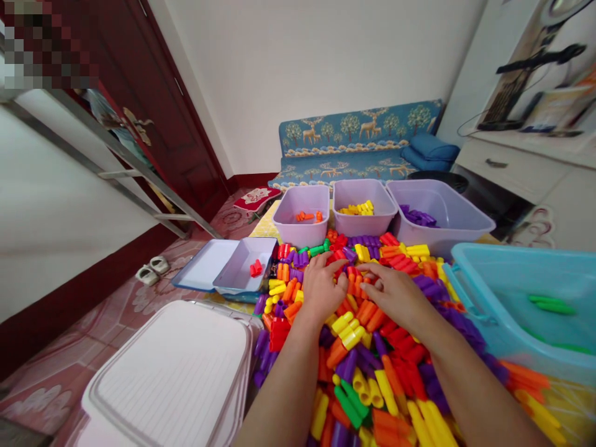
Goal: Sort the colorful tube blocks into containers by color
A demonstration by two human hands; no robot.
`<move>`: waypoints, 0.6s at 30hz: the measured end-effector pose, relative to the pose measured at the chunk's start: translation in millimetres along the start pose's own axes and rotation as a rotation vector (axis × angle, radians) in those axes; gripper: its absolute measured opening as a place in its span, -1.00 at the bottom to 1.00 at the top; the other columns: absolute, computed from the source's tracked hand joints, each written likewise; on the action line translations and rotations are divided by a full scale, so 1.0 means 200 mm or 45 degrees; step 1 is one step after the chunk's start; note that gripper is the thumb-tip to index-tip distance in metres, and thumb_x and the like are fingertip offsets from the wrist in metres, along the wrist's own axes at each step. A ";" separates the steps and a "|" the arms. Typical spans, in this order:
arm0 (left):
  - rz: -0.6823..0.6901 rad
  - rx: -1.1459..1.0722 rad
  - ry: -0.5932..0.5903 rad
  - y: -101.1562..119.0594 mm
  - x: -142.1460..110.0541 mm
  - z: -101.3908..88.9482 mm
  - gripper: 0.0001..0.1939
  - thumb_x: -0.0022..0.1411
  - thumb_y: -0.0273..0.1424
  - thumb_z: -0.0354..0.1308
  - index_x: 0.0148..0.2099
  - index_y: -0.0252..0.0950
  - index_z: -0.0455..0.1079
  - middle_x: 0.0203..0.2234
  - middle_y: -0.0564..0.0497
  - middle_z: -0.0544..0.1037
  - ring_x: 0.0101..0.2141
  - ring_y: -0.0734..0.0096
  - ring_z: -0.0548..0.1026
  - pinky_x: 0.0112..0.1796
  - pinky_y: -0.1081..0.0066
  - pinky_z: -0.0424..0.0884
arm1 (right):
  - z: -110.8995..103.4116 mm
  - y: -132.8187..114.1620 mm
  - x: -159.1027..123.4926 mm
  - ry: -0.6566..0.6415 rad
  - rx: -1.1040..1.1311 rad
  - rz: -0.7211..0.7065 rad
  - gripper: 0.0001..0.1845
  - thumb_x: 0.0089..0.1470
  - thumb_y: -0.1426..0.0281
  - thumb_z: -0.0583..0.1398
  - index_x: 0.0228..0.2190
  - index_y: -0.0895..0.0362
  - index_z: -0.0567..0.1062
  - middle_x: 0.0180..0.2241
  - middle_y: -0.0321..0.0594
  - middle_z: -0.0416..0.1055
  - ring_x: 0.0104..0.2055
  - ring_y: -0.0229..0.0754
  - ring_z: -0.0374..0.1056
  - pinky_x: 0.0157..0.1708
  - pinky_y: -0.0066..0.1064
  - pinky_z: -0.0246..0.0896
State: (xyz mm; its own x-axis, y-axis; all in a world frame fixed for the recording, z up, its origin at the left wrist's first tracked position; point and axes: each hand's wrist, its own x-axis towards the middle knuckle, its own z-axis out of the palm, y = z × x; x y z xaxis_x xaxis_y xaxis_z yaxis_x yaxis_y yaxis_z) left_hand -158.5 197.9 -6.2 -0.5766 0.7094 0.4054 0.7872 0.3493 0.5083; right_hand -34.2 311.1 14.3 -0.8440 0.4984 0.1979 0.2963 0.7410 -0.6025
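- Right up close, two bare hands, the left hand (321, 288) and the right hand (391, 295), are down on the middle of the pile, side by side and almost touching!
- Neither hand is clenched. The fingers curve loosely over the pieces, the left's pointing forward and the right's pointing inward to the left. Is either one pinching a block? Cannot tell from here.
- Under them sits one big heap of plastic tube blocks (358, 372) in red, orange, yellow, purple and green, far too many to count. They point every which way, with no shared long axis. One yellow pair (347, 329), just below the left hand, runs diagonally.
- Near left, one white ribbed lid (172, 372) lies just beside the heap's left edge.
- Near right, one teal tub (521, 273) sits at the heap's right edge, with green blocks (549, 304) inside.
- Past the left edge, one lilac tray (242, 264) holds red blocks (256, 268), next to one white lid with a blue rim (205, 264).
- Along the far edge, three lilac tubs stand in a row: the left tub (300, 214) has orange blocks, the middle tub (358, 205) yellow, the right tub (442, 211) purple.
- Farthest back, one blue deer-print sofa (358, 130) stands against the wall.
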 end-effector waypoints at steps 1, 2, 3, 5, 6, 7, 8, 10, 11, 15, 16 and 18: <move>-0.005 -0.012 0.012 0.00 0.00 0.00 -0.65 0.15 -0.43 0.08 -0.04 -0.11 0.52 0.03 -0.02 0.45 0.04 0.17 0.36 0.07 0.19 0.28 | 0.00 0.00 0.00 0.002 -0.002 -0.003 -0.60 0.03 0.38 0.10 -0.08 0.15 0.50 -0.41 -0.20 0.51 -0.47 -0.18 0.38 -0.44 -0.40 0.19; -0.013 -0.029 0.026 0.00 0.00 0.00 -0.67 0.14 -0.44 0.08 -0.07 -0.12 0.53 0.00 -0.02 0.47 0.01 0.18 0.37 0.04 0.20 0.29 | 0.00 0.00 0.00 0.001 -0.004 -0.006 -0.60 0.02 0.38 0.10 -0.08 0.14 0.50 -0.41 -0.20 0.51 -0.47 -0.18 0.38 -0.44 -0.40 0.19; -0.021 -0.050 0.035 0.00 0.00 0.00 -0.69 0.13 -0.45 0.08 -0.12 -0.14 0.54 -0.05 -0.02 0.49 -0.03 0.20 0.39 0.02 0.22 0.31 | 0.00 -0.01 0.00 -0.003 -0.003 -0.010 -0.60 0.02 0.39 0.10 -0.08 0.14 0.50 -0.40 -0.20 0.52 -0.46 -0.18 0.38 -0.44 -0.40 0.19; -0.031 -0.100 0.049 0.00 0.00 0.00 -0.74 0.11 -0.48 0.08 -0.20 -0.18 0.54 -0.17 0.00 0.52 -0.10 0.25 0.43 -0.03 0.26 0.33 | 0.00 -0.01 0.00 -0.012 0.004 -0.012 -0.58 0.01 0.40 0.11 -0.07 0.13 0.50 -0.40 -0.20 0.52 -0.47 -0.18 0.38 -0.44 -0.40 0.19; -0.033 -0.129 0.056 0.00 -0.01 0.00 -0.76 0.09 -0.49 0.08 -0.23 -0.20 0.53 -0.23 0.01 0.54 -0.14 0.26 0.44 -0.05 0.27 0.33 | 0.00 -0.01 0.00 -0.016 0.011 -0.010 -0.58 0.00 0.40 0.11 -0.07 0.13 0.50 -0.41 -0.21 0.52 -0.48 -0.19 0.37 -0.44 -0.41 0.19; -0.035 -0.161 0.065 0.00 -0.01 0.00 -0.78 0.08 -0.50 0.09 -0.25 -0.21 0.52 -0.27 0.02 0.55 -0.16 0.28 0.45 -0.07 0.28 0.34 | 0.00 -0.01 0.00 -0.016 0.018 -0.005 -0.57 -0.01 0.41 0.12 -0.07 0.13 0.50 -0.41 -0.21 0.52 -0.48 -0.20 0.37 -0.45 -0.41 0.19; -0.042 -0.196 0.077 -0.01 -0.01 0.00 -0.79 0.07 -0.51 0.09 -0.26 -0.22 0.50 -0.29 0.03 0.56 -0.17 0.28 0.46 -0.08 0.29 0.34 | 0.00 -0.01 0.00 -0.013 0.026 0.001 -0.58 -0.02 0.41 0.12 -0.08 0.13 0.51 -0.42 -0.22 0.52 -0.49 -0.20 0.36 -0.45 -0.41 0.20; -0.073 -0.269 0.112 -0.01 -0.01 0.01 -0.79 0.04 -0.52 0.10 -0.25 -0.24 0.48 -0.29 0.04 0.57 -0.19 0.29 0.47 -0.09 0.30 0.35 | 0.01 -0.01 0.00 0.003 0.054 0.013 -0.63 -0.03 0.42 0.13 -0.15 0.13 0.54 -0.43 -0.23 0.52 -0.49 -0.21 0.36 -0.44 -0.41 0.21; -0.093 -0.301 0.125 -0.01 -0.01 0.01 -0.77 0.03 -0.52 0.10 -0.23 -0.25 0.47 -0.30 0.04 0.58 -0.21 0.29 0.48 -0.10 0.31 0.35 | 0.01 -0.01 0.00 0.016 0.074 0.019 -0.66 -0.04 0.42 0.13 -0.18 0.12 0.55 -0.42 -0.23 0.53 -0.49 -0.21 0.36 -0.43 -0.41 0.21; -0.139 -0.295 0.104 -0.01 -0.01 0.02 -0.57 0.04 -0.51 0.07 0.00 -0.27 0.42 -0.33 0.03 0.58 -0.22 0.26 0.49 -0.08 0.28 0.36 | 0.01 0.00 0.00 0.095 0.099 0.060 -0.71 -0.03 0.40 0.14 -0.24 0.12 0.55 -0.42 -0.24 0.53 -0.49 -0.22 0.36 -0.43 -0.42 0.21; -0.136 -0.260 0.089 -0.01 -0.01 0.02 -0.51 0.04 -0.51 0.06 0.07 -0.27 0.39 -0.31 0.01 0.58 -0.19 0.25 0.48 -0.06 0.27 0.36 | 0.00 0.00 0.00 0.107 0.086 0.075 -0.70 -0.02 0.39 0.13 -0.23 0.12 0.55 -0.43 -0.23 0.52 -0.50 -0.22 0.35 -0.44 -0.42 0.20; -0.124 -0.177 0.060 0.00 -0.01 0.01 -0.40 0.04 -0.51 0.05 0.18 -0.25 0.32 -0.16 -0.04 0.55 -0.08 0.21 0.46 0.00 0.25 0.33 | 0.00 0.00 0.00 0.113 0.055 0.098 -0.68 0.01 0.37 0.12 -0.19 0.13 0.54 -0.46 -0.23 0.50 -0.52 -0.22 0.34 -0.47 -0.42 0.18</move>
State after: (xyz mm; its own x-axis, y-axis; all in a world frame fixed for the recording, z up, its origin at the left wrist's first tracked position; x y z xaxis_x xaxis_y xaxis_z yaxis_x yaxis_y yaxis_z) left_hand -157.5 197.2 -8.7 -0.6609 0.6455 0.3828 0.6910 0.3244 0.6460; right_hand -33.3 312.0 14.6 -0.7762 0.5923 0.2162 0.3376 0.6799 -0.6510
